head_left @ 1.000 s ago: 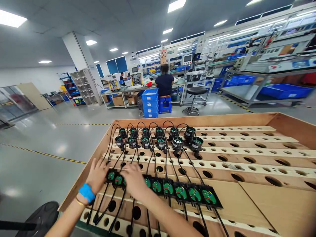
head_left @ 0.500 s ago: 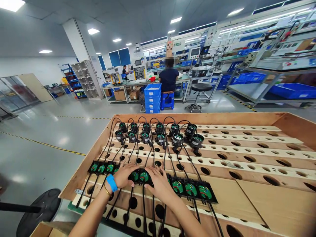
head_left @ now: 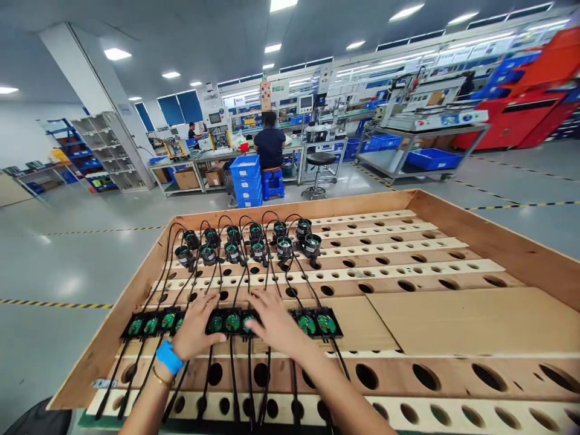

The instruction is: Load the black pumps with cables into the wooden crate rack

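Note:
A row of black square housings with round green circuit boards (head_left: 232, 322) lies across the wooden crate (head_left: 430, 226), black cables running out of both long sides. My left hand (head_left: 197, 326), with a blue band at the wrist, rests over the left part of the row, fingers stretched and thumb apart. Over the right part spreads my right hand (head_left: 275, 323), its thumb near a green board. Several boards show between the hands; others are hidden beneath them. Behind the row stand black cylindrical units (head_left: 258, 251) with green insides, joined to the housings by cables.
Slats with round holes (head_left: 403, 284) fill the crate. A cardboard sheet (head_left: 453, 320) lies to the right of the row. Beyond the crate are stacked blue bins (head_left: 246, 181), a seated person (head_left: 269, 148), a black stool (head_left: 321, 160) and a metal cart (head_left: 408, 157).
The view has turned to the right, showing more of the crate's right side. My hands have moved slightly apart along the row, and another green board shows between them.

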Demonstrator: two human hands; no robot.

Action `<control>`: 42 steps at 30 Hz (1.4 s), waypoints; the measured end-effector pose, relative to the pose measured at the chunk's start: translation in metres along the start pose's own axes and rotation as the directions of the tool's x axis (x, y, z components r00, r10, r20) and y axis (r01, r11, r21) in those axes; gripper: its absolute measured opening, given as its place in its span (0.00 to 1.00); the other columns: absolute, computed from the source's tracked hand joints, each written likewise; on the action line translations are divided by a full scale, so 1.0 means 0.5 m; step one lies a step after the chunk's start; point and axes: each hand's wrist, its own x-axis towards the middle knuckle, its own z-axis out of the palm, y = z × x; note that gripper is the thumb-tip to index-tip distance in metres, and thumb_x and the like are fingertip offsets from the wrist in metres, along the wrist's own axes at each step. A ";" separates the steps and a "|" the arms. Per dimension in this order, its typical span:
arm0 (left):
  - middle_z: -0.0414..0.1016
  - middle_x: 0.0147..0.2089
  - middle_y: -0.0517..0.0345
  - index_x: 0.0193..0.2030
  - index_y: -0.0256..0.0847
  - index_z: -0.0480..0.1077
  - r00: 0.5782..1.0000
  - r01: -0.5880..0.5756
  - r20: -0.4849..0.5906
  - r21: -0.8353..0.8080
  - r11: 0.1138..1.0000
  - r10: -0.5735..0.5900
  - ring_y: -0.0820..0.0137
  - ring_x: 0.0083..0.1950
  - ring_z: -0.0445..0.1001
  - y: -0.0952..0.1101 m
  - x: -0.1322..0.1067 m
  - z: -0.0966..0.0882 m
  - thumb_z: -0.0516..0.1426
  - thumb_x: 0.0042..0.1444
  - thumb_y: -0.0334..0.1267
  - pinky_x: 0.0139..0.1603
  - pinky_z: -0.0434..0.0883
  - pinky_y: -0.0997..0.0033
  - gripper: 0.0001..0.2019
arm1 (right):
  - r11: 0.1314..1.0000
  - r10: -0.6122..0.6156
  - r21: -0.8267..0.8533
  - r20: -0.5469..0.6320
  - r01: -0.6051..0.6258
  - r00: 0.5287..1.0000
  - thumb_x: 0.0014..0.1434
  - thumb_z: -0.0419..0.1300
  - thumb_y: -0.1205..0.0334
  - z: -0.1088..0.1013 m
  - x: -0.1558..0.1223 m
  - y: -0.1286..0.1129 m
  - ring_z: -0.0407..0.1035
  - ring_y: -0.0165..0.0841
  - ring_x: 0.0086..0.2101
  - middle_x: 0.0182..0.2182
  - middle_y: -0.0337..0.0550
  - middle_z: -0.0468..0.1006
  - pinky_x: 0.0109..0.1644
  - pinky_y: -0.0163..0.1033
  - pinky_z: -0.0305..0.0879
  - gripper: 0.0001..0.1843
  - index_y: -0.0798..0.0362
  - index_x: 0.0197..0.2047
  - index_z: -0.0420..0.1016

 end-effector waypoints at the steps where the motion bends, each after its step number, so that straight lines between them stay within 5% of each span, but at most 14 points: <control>1: 0.49 0.75 0.48 0.74 0.39 0.49 0.999 -0.020 -0.033 -0.011 1.000 0.019 0.58 0.76 0.45 0.026 -0.004 0.002 0.62 0.54 0.53 0.77 0.42 0.48 0.46 | 0.999 0.040 0.002 -0.059 -0.040 0.997 0.68 0.52 0.57 -0.016 -0.019 0.022 0.51 0.41 0.64 0.66 0.44 0.59 0.69 0.55 0.51 0.25 0.47 0.67 0.61; 5: 0.55 0.73 0.52 0.72 0.42 0.54 0.987 -0.162 -0.002 -0.014 0.987 0.162 0.58 0.74 0.50 0.154 0.025 0.027 0.66 0.51 0.53 0.77 0.38 0.46 0.45 | 0.987 0.113 -0.104 -0.062 -0.119 0.992 0.54 0.47 0.80 -0.034 -0.083 0.086 0.49 0.42 0.64 0.63 0.42 0.63 0.67 0.54 0.52 0.34 0.45 0.59 0.71; 9: 0.63 0.69 0.50 0.68 0.41 0.60 0.985 -0.171 0.032 -0.021 0.985 0.171 0.55 0.72 0.55 0.231 0.084 0.063 0.69 0.47 0.50 0.76 0.39 0.40 0.43 | 0.984 0.102 -0.147 0.009 -0.100 0.995 0.61 0.51 0.73 -0.006 -0.097 0.086 0.48 0.45 0.65 0.64 0.44 0.63 0.68 0.57 0.48 0.27 0.45 0.61 0.71; 16: 0.68 0.65 0.55 0.63 0.46 0.66 0.996 -0.090 0.009 -0.056 0.994 0.090 0.59 0.68 0.62 0.216 0.107 0.081 0.71 0.44 0.48 0.75 0.44 0.44 0.39 | 0.988 0.146 -0.060 0.045 -0.143 0.988 0.67 0.55 0.57 0.007 -0.079 0.077 0.53 0.44 0.62 0.57 0.45 0.69 0.67 0.54 0.50 0.17 0.43 0.57 0.74; 19: 0.64 0.68 0.54 0.67 0.44 0.63 0.995 -0.085 0.051 -0.045 0.995 0.088 0.57 0.70 0.58 0.220 0.098 0.076 0.70 0.46 0.49 0.75 0.44 0.43 0.41 | 0.996 0.087 0.022 0.005 -0.087 0.996 0.62 0.55 0.71 -0.023 -0.094 0.091 0.52 0.41 0.63 0.63 0.42 0.62 0.66 0.51 0.52 0.27 0.40 0.61 0.70; 22: 0.54 0.73 0.49 0.72 0.40 0.54 0.993 -0.104 0.046 -0.063 0.993 0.107 0.54 0.74 0.48 0.257 0.091 0.078 0.67 0.47 0.56 0.76 0.39 0.44 0.50 | 0.991 0.130 0.041 -0.183 -0.125 0.974 0.51 0.47 0.83 -0.063 -0.134 0.116 0.49 0.38 0.64 0.66 0.43 0.56 0.68 0.50 0.51 0.41 0.43 0.65 0.65; 25: 0.52 0.74 0.53 0.73 0.42 0.52 0.983 -0.183 -0.003 -0.078 0.980 0.183 0.58 0.75 0.46 0.315 0.097 0.088 0.65 0.50 0.57 0.77 0.35 0.48 0.47 | 0.966 0.248 -0.001 -0.278 -0.259 0.928 0.53 0.47 0.82 -0.085 -0.179 0.143 0.52 0.41 0.62 0.62 0.45 0.62 0.64 0.52 0.54 0.33 0.45 0.54 0.75; 30: 0.65 0.66 0.50 0.66 0.40 0.64 0.986 -0.166 0.015 -0.034 0.985 0.167 0.55 0.71 0.56 0.376 0.133 0.109 0.66 0.49 0.46 0.76 0.35 0.40 0.37 | 0.939 0.302 -0.108 -0.188 -0.325 0.935 0.65 0.55 0.66 -0.056 -0.199 0.158 0.50 0.46 0.65 0.65 0.46 0.61 0.66 0.55 0.52 0.15 0.46 0.52 0.77; 34: 0.68 0.64 0.52 0.65 0.42 0.65 0.987 -0.161 0.019 -0.022 0.987 0.161 0.55 0.70 0.58 0.383 0.152 0.119 0.65 0.51 0.45 0.75 0.40 0.39 0.34 | 0.938 0.302 -0.140 -0.130 -0.319 0.945 0.67 0.55 0.59 -0.032 -0.176 0.146 0.51 0.48 0.65 0.63 0.49 0.65 0.67 0.57 0.52 0.16 0.49 0.54 0.77; 37: 0.62 0.69 0.53 0.69 0.45 0.58 0.986 -0.164 -0.029 -0.013 0.986 0.164 0.55 0.72 0.55 0.363 0.128 0.120 0.62 0.54 0.46 0.75 0.42 0.38 0.36 | 0.956 0.266 -0.062 -0.229 -0.287 0.936 0.63 0.52 0.69 -0.060 -0.201 0.156 0.54 0.44 0.64 0.64 0.45 0.63 0.66 0.54 0.57 0.21 0.44 0.55 0.76; 39: 0.56 0.72 0.50 0.71 0.47 0.51 0.950 -0.149 -0.281 -0.023 0.989 0.137 0.54 0.73 0.51 0.318 0.080 0.118 0.58 0.59 0.50 0.74 0.47 0.38 0.36 | 0.954 0.230 -0.067 -0.464 -0.293 0.856 0.59 0.46 0.75 -0.103 -0.274 0.190 0.54 0.42 0.64 0.65 0.44 0.62 0.65 0.53 0.58 0.31 0.43 0.60 0.72; 40: 0.54 0.72 0.47 0.72 0.48 0.48 0.877 -0.112 -0.474 -0.037 0.993 0.081 0.53 0.74 0.51 0.285 0.047 0.115 0.55 0.61 0.51 0.73 0.50 0.38 0.35 | 0.932 0.232 -0.084 -0.609 -0.352 0.758 0.58 0.44 0.75 -0.127 -0.329 0.220 0.54 0.42 0.64 0.64 0.46 0.62 0.65 0.54 0.58 0.33 0.45 0.63 0.68; 41: 0.53 0.72 0.44 0.72 0.47 0.46 0.759 -0.044 -0.651 -0.065 0.997 -0.009 0.51 0.73 0.52 0.247 0.008 0.112 0.54 0.62 0.51 0.72 0.54 0.39 0.35 | 0.874 0.265 -0.065 -0.769 -0.482 0.582 0.61 0.43 0.71 -0.150 -0.393 0.257 0.56 0.46 0.62 0.61 0.53 0.65 0.64 0.58 0.58 0.30 0.50 0.64 0.66; 42: 0.54 0.71 0.44 0.73 0.49 0.44 0.622 0.053 -0.775 -0.103 0.993 -0.114 0.51 0.72 0.55 0.207 -0.033 0.109 0.54 0.61 0.50 0.71 0.57 0.41 0.36 | 0.767 0.299 0.014 -0.893 -0.641 0.338 0.63 0.44 0.66 -0.169 -0.463 0.300 0.55 0.51 0.62 0.60 0.60 0.64 0.65 0.62 0.55 0.29 0.55 0.66 0.63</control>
